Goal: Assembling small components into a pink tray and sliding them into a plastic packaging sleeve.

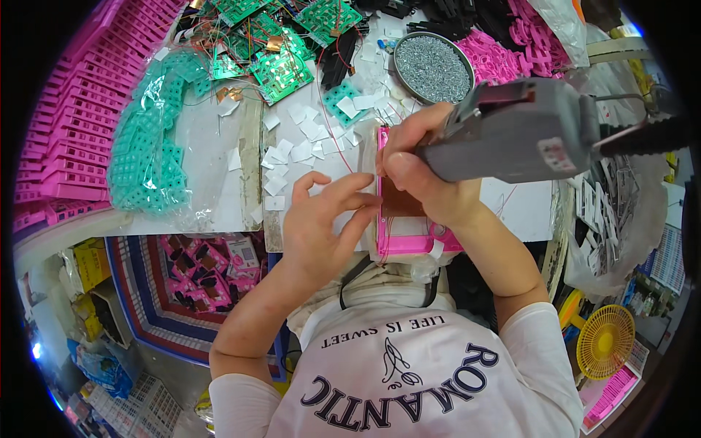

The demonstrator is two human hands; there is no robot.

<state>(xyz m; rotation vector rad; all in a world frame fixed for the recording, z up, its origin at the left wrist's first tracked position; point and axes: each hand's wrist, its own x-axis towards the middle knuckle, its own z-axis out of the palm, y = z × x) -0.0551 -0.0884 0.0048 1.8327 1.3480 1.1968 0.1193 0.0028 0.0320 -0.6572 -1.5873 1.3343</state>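
A: What carries our work?

B: The white bench [529, 223], crowded across the upper frame, so we'd best work within a small space.

A: And the grey tool [511, 142], upper right?

B: It blocks part of our view; we should tilt our head until the contact point shows.

A: Where's the pink housing [409, 244]?

B: Near the centre, a brown panel [401, 204] inside. We'd steady it flat and work square to its left edge.

A: Are our hands placed for that?

B: Our right hand [442, 193] is mostly curled at that edge; the tool overlaps it, so we can't tell what its grip has hold of. Our left hand [321, 215] is half open, fingertips at the same edge; we can't tell whether they pinch anything.

A: Anything smaller?

B: The round dish [395, 67] of metal bits, upper centre: mind we don't knock it. The thin red wire [334, 133] runs toward our left fingers; we shouldn't trap it.
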